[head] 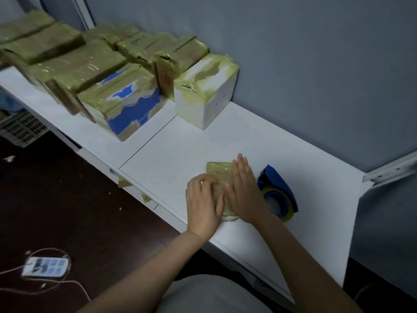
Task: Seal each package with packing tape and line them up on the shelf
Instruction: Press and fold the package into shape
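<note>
A small flat package (217, 177) wrapped in yellowish tape lies on the white shelf (171, 150) near its front edge. My left hand (203, 203) rests on the package's left side with fingers curled against it. My right hand (244, 190) lies flat, palm down, over its right side. Most of the package is hidden under both hands. A blue tape dispenser (278, 193) with a yellowish roll sits on the shelf just right of my right hand, untouched.
Several taped packages line the shelf's far left, among them a blue-and-white box (126, 102) and a white box (207, 91). A grey wall (293, 64) backs the shelf. On the dark floor lie a power strip (46, 266) with cables and a plastic crate (21, 129).
</note>
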